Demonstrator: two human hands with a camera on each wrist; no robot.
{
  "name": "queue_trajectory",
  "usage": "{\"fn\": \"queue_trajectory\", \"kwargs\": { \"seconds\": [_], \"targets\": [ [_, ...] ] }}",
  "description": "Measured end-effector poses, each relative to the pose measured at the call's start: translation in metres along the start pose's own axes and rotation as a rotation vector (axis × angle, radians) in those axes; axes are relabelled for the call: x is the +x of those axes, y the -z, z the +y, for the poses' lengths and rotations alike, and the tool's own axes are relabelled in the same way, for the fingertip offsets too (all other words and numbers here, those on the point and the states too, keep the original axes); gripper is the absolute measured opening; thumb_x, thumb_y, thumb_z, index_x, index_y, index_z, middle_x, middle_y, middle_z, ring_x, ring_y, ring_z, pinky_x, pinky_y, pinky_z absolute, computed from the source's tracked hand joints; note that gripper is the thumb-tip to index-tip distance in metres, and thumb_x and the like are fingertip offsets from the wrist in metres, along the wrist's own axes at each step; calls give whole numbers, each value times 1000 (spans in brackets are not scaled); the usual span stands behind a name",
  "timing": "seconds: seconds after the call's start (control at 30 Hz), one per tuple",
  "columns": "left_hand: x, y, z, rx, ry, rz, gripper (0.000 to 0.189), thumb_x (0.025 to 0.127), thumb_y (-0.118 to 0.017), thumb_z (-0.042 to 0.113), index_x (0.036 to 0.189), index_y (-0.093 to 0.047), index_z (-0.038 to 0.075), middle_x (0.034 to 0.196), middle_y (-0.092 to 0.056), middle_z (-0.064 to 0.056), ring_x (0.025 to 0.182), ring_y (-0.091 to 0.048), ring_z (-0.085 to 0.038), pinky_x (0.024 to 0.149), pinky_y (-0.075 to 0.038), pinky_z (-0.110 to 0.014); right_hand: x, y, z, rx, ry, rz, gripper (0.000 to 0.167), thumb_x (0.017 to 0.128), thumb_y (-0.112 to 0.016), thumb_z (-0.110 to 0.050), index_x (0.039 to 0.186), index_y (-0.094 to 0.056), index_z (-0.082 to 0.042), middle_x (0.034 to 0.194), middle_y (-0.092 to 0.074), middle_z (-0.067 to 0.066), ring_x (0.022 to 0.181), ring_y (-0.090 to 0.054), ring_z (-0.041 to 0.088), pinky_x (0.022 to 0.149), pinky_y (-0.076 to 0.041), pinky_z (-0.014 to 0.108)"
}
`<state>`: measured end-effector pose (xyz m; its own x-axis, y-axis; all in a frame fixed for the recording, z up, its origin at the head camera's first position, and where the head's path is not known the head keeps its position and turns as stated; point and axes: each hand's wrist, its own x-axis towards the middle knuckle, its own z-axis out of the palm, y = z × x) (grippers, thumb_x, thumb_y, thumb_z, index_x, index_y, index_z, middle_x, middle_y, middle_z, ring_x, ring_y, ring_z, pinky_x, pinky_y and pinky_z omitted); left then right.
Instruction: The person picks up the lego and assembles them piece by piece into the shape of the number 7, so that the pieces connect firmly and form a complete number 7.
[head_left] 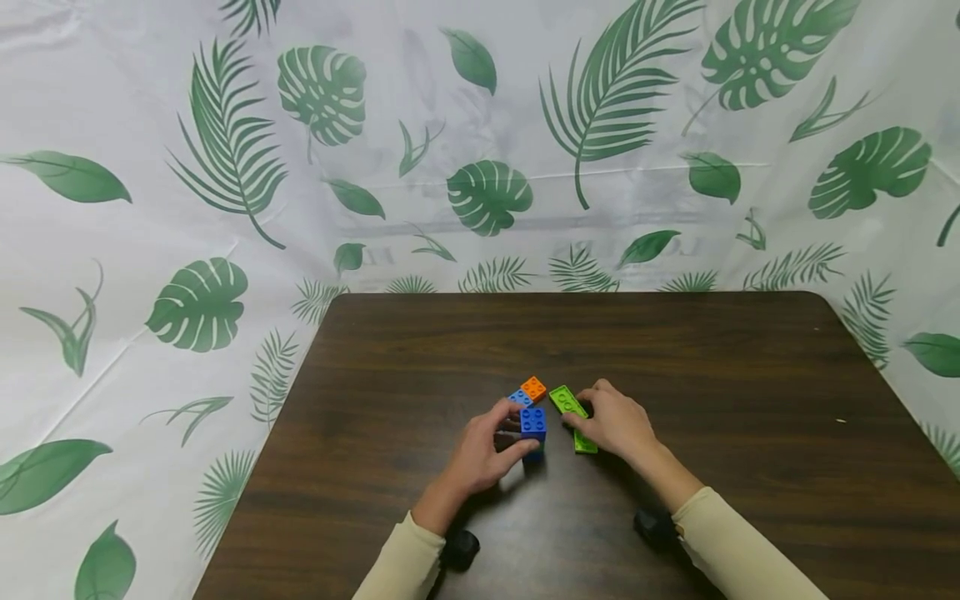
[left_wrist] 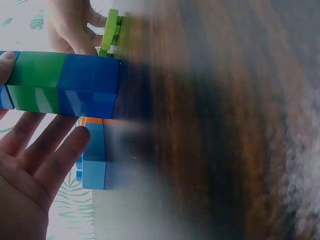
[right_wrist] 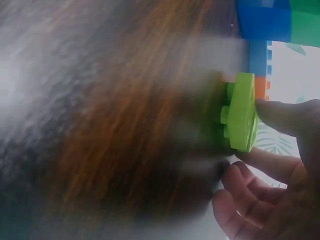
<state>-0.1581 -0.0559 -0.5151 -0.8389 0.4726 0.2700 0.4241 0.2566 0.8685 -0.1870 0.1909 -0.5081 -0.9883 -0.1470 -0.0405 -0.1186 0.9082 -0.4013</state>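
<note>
My left hand [head_left: 480, 450] grips a stack of toy building bricks [head_left: 533, 423], its thumb on one side and fingers on the other. Blue, green and dark blue sections of this stack [left_wrist: 90, 82] show in the left wrist view. Over to the right, my right hand [head_left: 618, 418] pinches a flat lime-green toy brick plate [right_wrist: 242, 112] between thumb and index finger. Its studs face the tabletop. Lime green shows on both sides of the thumb in the head view; whether this is one piece or two I cannot tell.
Just beyond the stack, a light blue brick [head_left: 519, 397] and an orange brick [head_left: 533, 388] sit against each other, studs up. The dark wooden table [head_left: 420, 350] reaches back to a white leaf-printed sheet [head_left: 405, 75].
</note>
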Motion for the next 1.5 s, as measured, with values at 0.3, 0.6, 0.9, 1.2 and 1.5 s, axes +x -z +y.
{"fn": "queue_trajectory", "kwargs": {
  "seconds": [0.3, 0.6, 0.9, 1.2, 1.5],
  "targets": [
    [-1, -1, -1, -12, 9, -11, 34, 94, -69, 30, 123, -54, 21, 112, -66, -10, 100, -67, -20, 83, -56, -37, 1, 2, 1, 174, -15, 29, 22, 86, -76, -20, 102, -66, -8, 88, -64, 5, 75, -57, 20, 70, -50, 41],
    [-1, -1, 1, -31, 7, -17, 33, 94, -68, 28, 123, -53, 21, 112, -65, -10, 101, -67, -21, 83, -56, -36, 2, 11, 1, 573, -80, 13, 22, 89, -72, -16, 102, -58, -5, 86, -70, 10, 66, -68, 20, 58, -54, 39],
    [-2, -1, 0, -46, 22, -22, 33, 95, -67, 28, 123, -52, 21, 113, -65, -10, 102, -66, -22, 79, -56, -30, -2, 29, -16, 1037, -72, -136, 35, 91, -71, -15, 114, -50, 0, 103, -65, 21, 88, -71, 33, 71, -58, 47],
    [0, -1, -1, -46, 0, -30, 32, 96, -66, 28, 123, -51, 21, 113, -64, -10, 102, -65, -23, 77, -56, -30, -15, 48, -40, 980, 77, -168, 40, 85, -78, -19, 114, -58, 0, 112, -63, 20, 96, -68, 32, 81, -56, 45],
    [-1, -1, -4, -9, -57, -13, 40, 95, -67, 27, 131, -53, 18, 121, -64, -5, 106, -63, -21, 83, -56, -40, -28, 43, -64, 646, 405, 82, 28, 75, -87, -19, 95, -68, -20, 101, -66, -8, 94, -64, 13, 84, -55, 39]
  ]
}}
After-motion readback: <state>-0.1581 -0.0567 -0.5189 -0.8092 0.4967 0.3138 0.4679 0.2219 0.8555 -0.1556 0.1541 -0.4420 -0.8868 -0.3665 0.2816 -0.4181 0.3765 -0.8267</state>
